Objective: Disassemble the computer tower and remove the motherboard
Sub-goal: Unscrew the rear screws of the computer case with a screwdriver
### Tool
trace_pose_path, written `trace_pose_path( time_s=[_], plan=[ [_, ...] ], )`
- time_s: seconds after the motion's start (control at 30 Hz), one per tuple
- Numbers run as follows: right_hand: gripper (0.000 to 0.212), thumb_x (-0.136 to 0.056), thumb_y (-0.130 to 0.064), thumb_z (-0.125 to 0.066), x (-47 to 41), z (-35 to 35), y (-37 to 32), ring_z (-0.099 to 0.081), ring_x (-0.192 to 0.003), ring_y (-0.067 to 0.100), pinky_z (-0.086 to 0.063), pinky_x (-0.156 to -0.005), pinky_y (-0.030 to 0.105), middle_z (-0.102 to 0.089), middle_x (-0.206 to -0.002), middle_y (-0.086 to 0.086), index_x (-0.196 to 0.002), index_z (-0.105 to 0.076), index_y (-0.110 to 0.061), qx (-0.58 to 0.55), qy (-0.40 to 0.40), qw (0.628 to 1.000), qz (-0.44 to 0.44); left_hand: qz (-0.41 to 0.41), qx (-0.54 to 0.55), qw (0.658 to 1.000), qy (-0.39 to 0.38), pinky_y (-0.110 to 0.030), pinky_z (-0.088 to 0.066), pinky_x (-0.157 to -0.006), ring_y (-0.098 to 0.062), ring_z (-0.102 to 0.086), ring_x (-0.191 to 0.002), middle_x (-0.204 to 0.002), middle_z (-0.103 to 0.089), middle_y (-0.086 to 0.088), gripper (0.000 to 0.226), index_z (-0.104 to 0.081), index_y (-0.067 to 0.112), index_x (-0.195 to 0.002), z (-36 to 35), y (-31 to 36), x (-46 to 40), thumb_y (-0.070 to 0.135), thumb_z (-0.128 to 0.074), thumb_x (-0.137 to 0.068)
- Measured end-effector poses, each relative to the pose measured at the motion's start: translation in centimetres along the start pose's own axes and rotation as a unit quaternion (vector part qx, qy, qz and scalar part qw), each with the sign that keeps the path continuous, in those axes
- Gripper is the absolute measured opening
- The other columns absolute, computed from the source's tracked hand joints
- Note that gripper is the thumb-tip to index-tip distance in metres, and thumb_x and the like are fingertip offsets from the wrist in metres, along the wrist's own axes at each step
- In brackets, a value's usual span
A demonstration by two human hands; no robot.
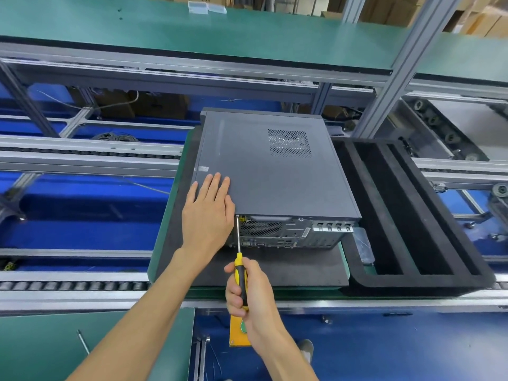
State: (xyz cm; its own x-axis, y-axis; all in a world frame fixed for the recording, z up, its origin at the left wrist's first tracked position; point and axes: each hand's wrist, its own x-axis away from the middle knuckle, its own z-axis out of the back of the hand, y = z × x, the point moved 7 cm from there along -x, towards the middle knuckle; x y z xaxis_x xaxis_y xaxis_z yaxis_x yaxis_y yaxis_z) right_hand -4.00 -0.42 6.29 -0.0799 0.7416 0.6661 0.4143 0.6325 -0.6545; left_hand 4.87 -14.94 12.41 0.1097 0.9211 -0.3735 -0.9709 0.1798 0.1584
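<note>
Left hand flat, fingers straight, pressing computer case lid mid-frame. Right hand wrapped tight round screwdriver handle, tip at case's rear corner.

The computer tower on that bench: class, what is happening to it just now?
A person is starting to open the computer tower, which lies on its side on a dark mat. The left hand presses flat on the side panel. The right hand holds a yellow screwdriver, its tip at the rear panel's top corner. The case is still closed.
</note>
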Motion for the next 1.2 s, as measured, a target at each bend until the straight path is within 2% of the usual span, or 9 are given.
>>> trace_pose_path(
  time_s=[0.27,0.37,0.53,0.63,0.73,0.83,0.93,1.07,1.2],
  plan=[
    [0.040,-0.107,-0.023,-0.035,0.1,-0.8,0.2,-0.043,-0.050,0.014,-0.032,-0.043,0.025,-0.049,-0.061,0.004,-0.100,-0.066,0.000,-0.092,-0.030,0.995,-0.016,-0.007,-0.001,1.000,0.018,-0.045,-0.027,-0.119,-0.020,-0.038,-0.142,-0.149,-0.046,-0.006,0.053,-0.048,0.016,-0.144,-0.1,-0.1,0.0,0.035,-0.023,-0.102],
    [0.028,-0.107,-0.022,-0.043,0.5,-1.2,0.2,-0.048,-0.053,0.016,-0.039,-0.045,0.027,-0.055,-0.067,0.006,-0.104,-0.062,-0.001,-0.115,-0.051,0.992,-0.023,-0.006,0.011,1.000,0.013,-0.045,-0.026,-0.119,-0.021,-0.038,-0.142,-0.149,-0.046,-0.006,0.051,-0.048,0.016,-0.144,0.1,-0.1,0.1,0.034,-0.025,-0.102],
    [0.025,-0.104,-0.035,-0.053,0.7,-1.0,-0.1,-0.030,-0.045,0.010,-0.022,-0.038,0.021,-0.042,-0.059,0.000,-0.104,-0.050,-0.011,-0.051,-0.052,0.997,-0.007,0.017,0.164,0.983,0.076,-0.036,-0.037,-0.108,-0.021,-0.047,-0.128,-0.135,-0.055,-0.006,0.031,-0.062,0.015,-0.126,2.2,-0.2,1.0,0.021,-0.050,-0.098],
    [0.039,-0.107,-0.033,-0.036,0.3,-0.9,0.5,-0.034,-0.047,0.012,-0.024,-0.040,0.022,-0.042,-0.059,0.002,-0.104,-0.060,-0.002,-0.093,-0.048,0.994,-0.034,0.089,0.330,0.929,0.142,-0.018,-0.038,-0.078,-0.008,-0.050,-0.089,-0.096,-0.053,0.016,0.004,-0.054,0.029,-0.096,3.6,-0.9,3.6,0.027,-0.051,-0.096],
    [0.033,-0.107,-0.029,-0.038,0.3,-1.0,0.9,-0.037,-0.047,0.012,-0.026,-0.039,0.021,-0.046,-0.061,0.003,-0.096,-0.057,-0.005,-0.121,-0.057,0.991,-0.028,0.252,0.481,0.840,-0.011,-0.017,-0.048,-0.062,-0.008,-0.064,-0.070,-0.079,-0.068,0.009,0.017,-0.060,0.028,-0.088,-0.1,-1.0,6.4,0.036,-0.049,-0.098],
    [0.028,-0.106,-0.032,-0.046,0.6,-1.0,0.7,-0.032,-0.044,0.010,-0.023,-0.034,0.019,-0.044,-0.059,0.003,-0.096,-0.054,-0.008,-0.127,-0.070,0.989,-0.014,0.420,0.633,0.622,-0.188,-0.034,-0.058,-0.069,-0.023,-0.074,-0.079,-0.087,-0.076,-0.013,0.038,-0.069,0.005,-0.100,-4.3,0.4,8.0,0.036,-0.046,-0.102],
    [0.036,-0.106,-0.034,-0.043,0.7,-0.4,0.6,-0.032,-0.046,0.010,-0.023,-0.036,0.020,-0.042,-0.059,0.003,-0.103,-0.060,-0.002,-0.127,-0.065,0.990,-0.020,0.447,0.734,0.469,-0.207,-0.037,-0.062,-0.073,-0.031,-0.074,-0.089,-0.098,-0.074,-0.021,0.039,-0.066,-0.002,-0.105,-4.9,2.1,7.4,0.032,-0.048,-0.102],
    [0.036,-0.107,-0.025,-0.038,0.7,0.0,0.6,-0.040,-0.050,0.012,-0.028,-0.040,0.021,-0.051,-0.065,0.006,-0.102,-0.062,0.001,-0.156,-0.050,0.986,-0.031,0.430,0.791,0.398,-0.176,-0.034,-0.062,-0.068,-0.030,-0.074,-0.090,-0.099,-0.074,-0.020,0.030,-0.065,-0.004,-0.105,-4.3,2.6,6.8,0.022,-0.051,-0.100],
    [0.017,-0.102,-0.022,-0.055,1.4,-0.7,0.0,-0.037,-0.048,0.011,-0.027,-0.039,0.020,-0.051,-0.065,0.005,-0.103,-0.055,-0.006,-0.123,-0.087,0.989,-0.010,0.423,0.792,0.404,-0.174,-0.034,-0.061,-0.068,-0.029,-0.074,-0.092,-0.101,-0.074,-0.020,0.027,-0.066,-0.002,-0.104,-4.2,2.5,6.8,0.022,-0.055,-0.098]
  ],
)
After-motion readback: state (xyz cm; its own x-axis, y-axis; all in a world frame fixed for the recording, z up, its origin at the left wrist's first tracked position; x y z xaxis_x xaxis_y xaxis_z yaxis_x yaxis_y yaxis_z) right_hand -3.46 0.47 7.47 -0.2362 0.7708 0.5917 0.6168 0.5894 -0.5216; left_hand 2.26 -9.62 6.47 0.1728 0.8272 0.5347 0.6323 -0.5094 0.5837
